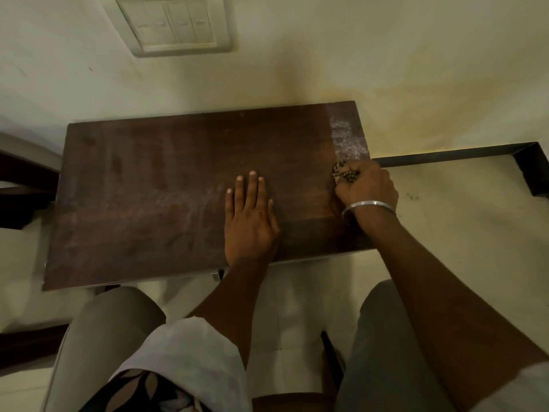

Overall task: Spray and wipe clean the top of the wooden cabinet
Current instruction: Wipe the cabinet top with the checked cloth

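Observation:
The dark brown wooden cabinet top [166, 185] fills the middle of the head view, set against a pale wall. My left hand [251, 217] lies flat on it, palm down, fingers apart, right of centre. My right hand [367, 190] is at the top's right edge, closed around a small dark patterned cloth [344, 173] that pokes out past the fingers. A whitish smeared patch [347, 138] marks the far right corner just beyond the cloth. Faint streaks show across the middle of the top. No spray bottle is in view.
A switch plate [175, 23] is on the wall above. A dark skirting strip [463, 156] runs along the floor to the right. Dark furniture [17, 191] stands at the left. My knees [113, 328] are close under the front edge.

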